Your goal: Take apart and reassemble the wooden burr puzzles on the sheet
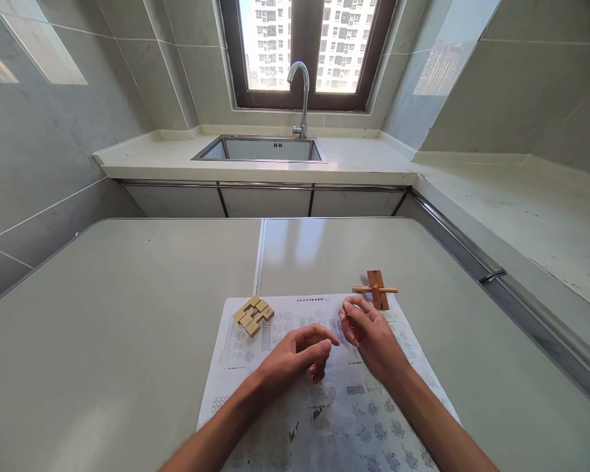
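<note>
Both hands hover over a large printed sheet (275, 406) that lies on the table. My left hand (299, 351) is loosely curled, its thumb near the index finger, and I see nothing in it. Facing it, my right hand (368, 331) has bent, relaxed fingers and also looks to hold nothing. Just beyond the right hand, near the sheet's top right corner, sits a small wooden assembly (377, 295) of a flat dark piece crossed by a lighter rod. Light wooden blocks (252, 316) form a flat interlocked group at the sheet's top left corner.
The grey table (118, 328) has a seam running away from me. Behind it is a white counter (364, 157) with a sink (260, 149) and a curved faucet (303, 98) under a window. Another counter (545, 210) runs along the right side.
</note>
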`<action>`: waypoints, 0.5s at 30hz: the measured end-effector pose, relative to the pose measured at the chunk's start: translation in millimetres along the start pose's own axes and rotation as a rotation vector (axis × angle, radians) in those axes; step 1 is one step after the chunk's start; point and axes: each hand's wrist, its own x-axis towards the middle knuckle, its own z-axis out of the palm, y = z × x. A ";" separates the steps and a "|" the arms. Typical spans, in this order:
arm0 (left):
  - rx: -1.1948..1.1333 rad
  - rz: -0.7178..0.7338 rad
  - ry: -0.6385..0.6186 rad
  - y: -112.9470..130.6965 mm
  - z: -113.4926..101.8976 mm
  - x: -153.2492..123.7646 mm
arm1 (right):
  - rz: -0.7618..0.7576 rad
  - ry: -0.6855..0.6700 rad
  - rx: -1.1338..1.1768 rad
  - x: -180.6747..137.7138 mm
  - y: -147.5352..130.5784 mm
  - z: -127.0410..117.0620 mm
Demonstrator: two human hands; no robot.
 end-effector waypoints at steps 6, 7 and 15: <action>0.017 0.019 -0.006 -0.5 -1.2 -0.7 | -0.209 -0.090 -0.703 -7.8 12.1 7.9; 0.020 0.021 -0.007 -0.1 -1.0 -1.0 | -0.236 -0.096 -0.779 -7.9 14.6 7.5; 0.041 0.022 -0.007 0.4 -1.6 -0.9 | -0.378 -0.168 -1.042 -7.7 26.0 -1.2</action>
